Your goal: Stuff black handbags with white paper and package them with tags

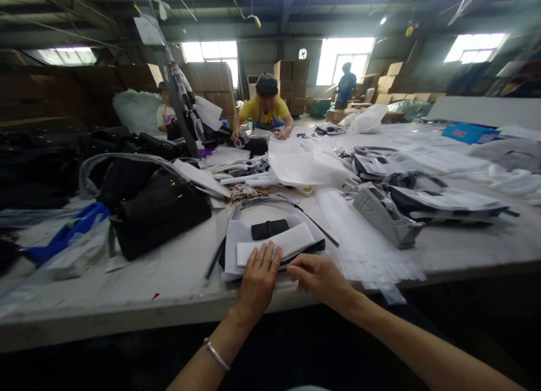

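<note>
Pad (274,245), white and folded, lies on the wrapped black bag (316,247) near the counter (169,284) edge; judged light, soft, best lifted by its short ends. Left hand (257,275) flat upon it; right hand (321,281) curled beside, contents undeterminable. Cartons (209,78) stacked beyond.

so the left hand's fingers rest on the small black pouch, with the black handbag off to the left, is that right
No, the head view shows the left hand resting its fingers on the white strip; the small black pouch lies just beyond them. The black handbag is off to the left, as you say.
</note>
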Demonstrator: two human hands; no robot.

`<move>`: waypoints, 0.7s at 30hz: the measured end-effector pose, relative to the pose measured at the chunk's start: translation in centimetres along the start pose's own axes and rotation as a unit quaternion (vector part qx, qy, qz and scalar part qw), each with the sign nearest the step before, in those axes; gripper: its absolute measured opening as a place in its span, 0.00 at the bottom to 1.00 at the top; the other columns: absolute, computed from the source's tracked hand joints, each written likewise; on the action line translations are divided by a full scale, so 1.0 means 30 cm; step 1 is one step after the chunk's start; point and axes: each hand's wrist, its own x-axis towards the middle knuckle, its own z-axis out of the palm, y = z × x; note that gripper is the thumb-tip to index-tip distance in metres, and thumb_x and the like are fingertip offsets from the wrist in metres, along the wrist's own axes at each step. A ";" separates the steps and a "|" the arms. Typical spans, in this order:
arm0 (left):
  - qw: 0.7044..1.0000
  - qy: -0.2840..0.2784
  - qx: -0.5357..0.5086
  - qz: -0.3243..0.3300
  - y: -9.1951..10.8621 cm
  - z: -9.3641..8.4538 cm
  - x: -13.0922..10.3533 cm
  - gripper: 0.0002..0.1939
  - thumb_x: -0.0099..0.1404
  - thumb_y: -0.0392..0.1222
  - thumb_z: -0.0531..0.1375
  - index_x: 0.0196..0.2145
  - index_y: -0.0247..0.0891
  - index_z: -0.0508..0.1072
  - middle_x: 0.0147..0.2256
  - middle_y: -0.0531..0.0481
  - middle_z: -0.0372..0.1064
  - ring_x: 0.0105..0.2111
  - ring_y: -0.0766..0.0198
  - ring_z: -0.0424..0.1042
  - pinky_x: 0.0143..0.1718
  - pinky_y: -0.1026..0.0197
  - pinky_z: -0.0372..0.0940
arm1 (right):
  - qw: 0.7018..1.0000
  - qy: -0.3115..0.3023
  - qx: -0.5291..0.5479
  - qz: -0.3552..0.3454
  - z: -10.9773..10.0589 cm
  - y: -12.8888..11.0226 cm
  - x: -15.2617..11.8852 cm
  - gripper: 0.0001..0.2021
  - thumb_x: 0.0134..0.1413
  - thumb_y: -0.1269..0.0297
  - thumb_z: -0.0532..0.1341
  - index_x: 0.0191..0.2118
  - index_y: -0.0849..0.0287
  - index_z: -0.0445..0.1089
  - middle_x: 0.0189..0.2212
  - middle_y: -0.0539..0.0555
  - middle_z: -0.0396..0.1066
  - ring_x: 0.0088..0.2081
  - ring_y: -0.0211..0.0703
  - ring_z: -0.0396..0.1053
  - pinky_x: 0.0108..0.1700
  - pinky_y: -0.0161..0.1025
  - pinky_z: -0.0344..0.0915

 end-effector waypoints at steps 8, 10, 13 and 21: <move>0.993 -0.023 0.101 0.055 -0.006 -0.009 0.032 0.28 0.67 0.28 0.49 0.65 0.27 0.58 0.62 0.31 0.60 0.59 0.48 0.65 0.58 0.47 0.63 | 0.770 0.105 -0.486 -0.400 -0.076 0.125 0.110 0.19 0.62 0.71 0.59 0.57 0.62 0.68 0.56 0.60 0.71 0.58 0.53 0.66 0.63 0.54 0.60; 0.991 -0.035 0.114 0.059 0.004 -0.008 0.046 0.28 0.67 0.28 0.49 0.64 0.26 0.58 0.61 0.29 0.60 0.58 0.47 0.66 0.57 0.46 0.64 | 0.758 0.112 -0.502 -0.401 -0.069 0.165 0.127 0.17 0.64 0.71 0.57 0.57 0.62 0.69 0.55 0.59 0.71 0.57 0.51 0.67 0.61 0.51 0.62; 0.989 -0.052 0.129 0.050 0.020 -0.009 0.063 0.27 0.67 0.28 0.48 0.63 0.26 0.60 0.60 0.27 0.61 0.57 0.45 0.67 0.55 0.43 0.65 | 0.744 0.125 -0.514 -0.409 -0.060 0.182 0.126 0.16 0.65 0.72 0.55 0.55 0.62 0.69 0.55 0.59 0.72 0.56 0.52 0.67 0.60 0.51 0.62; 0.992 -0.058 0.090 0.073 -0.018 -0.068 0.083 0.26 0.67 0.28 0.48 0.62 0.25 0.60 0.59 0.28 0.63 0.56 0.48 0.69 0.52 0.48 0.67 | 0.745 0.158 -0.534 -0.366 -0.010 0.152 0.099 0.24 0.57 0.64 0.63 0.58 0.65 0.66 0.58 0.63 0.68 0.60 0.59 0.62 0.66 0.58 0.52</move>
